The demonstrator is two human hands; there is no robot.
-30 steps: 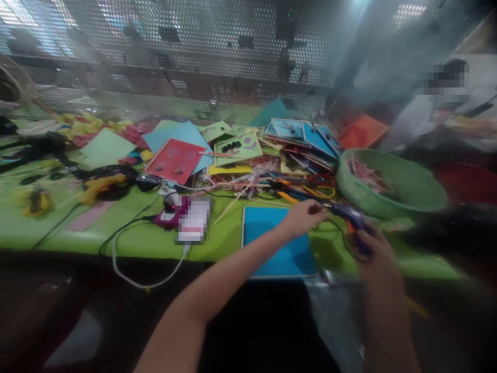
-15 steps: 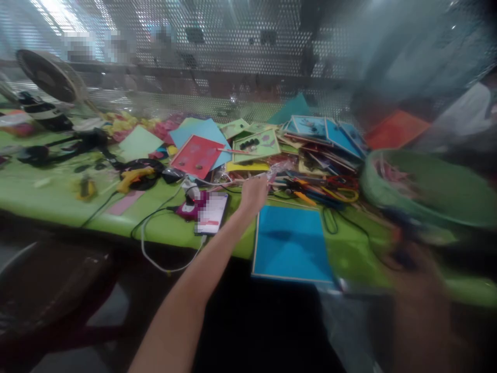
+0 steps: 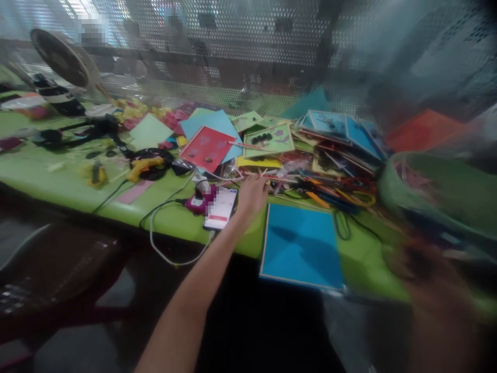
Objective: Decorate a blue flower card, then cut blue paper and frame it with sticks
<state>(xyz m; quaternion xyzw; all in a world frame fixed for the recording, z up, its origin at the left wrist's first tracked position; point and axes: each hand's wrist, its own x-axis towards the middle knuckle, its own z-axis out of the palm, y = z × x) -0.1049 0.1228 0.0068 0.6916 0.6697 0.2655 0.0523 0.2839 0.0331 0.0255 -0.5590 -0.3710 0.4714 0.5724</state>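
My left hand (image 3: 253, 192) reaches over the table to a heap of thin wooden sticks (image 3: 285, 180), its fingers outstretched and touching the near end of the heap. In front of me lies a square blue board (image 3: 303, 246) with a pale wooden edge strip, just right of my left forearm. At the lower right, my right hand (image 3: 427, 269) is smeared by motion. It is closed around a dark object whose kind I cannot make out, near the green basin.
A phone (image 3: 220, 208) with a white cable lies left of my forearm. Beyond are a yellow glue gun (image 3: 145, 167), a red card (image 3: 206, 148), scissors and pens (image 3: 322, 194), stacked blue panels (image 3: 330, 124) and a green basin (image 3: 458, 176). A fan (image 3: 64, 59) stands far left.
The view has shifted, so the table things sit further right. My left hand's fingers have spread from a closed shape over the sticks. My right hand stays at the lower right, blurred.
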